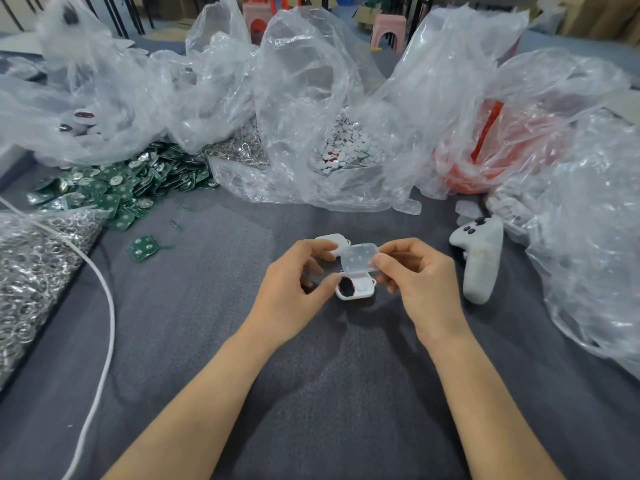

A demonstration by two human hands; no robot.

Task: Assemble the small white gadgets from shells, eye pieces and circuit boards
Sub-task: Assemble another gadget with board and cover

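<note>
Shell (pixel 360 295), white rounded plastic, is at mid worktop (pixel 207 341), a dark grey fabric surface: left hand (pixel 291 289) pinches it in a closed grip, right hand (pixel 419 282) grips its clear lid (pixel 358 259). Crinkled plastic bags (pixel 311 98) and green circuit boards (pixel 114 192) lie far off.

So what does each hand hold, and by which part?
Right hand pinches the clear cover by its right edge; left hand holds the white shell at its left rim.

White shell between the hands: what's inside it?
Inside the white shell, under the raised clear lid, a black round piece lies beside a white disc. Anything beneath them is covered.
</note>
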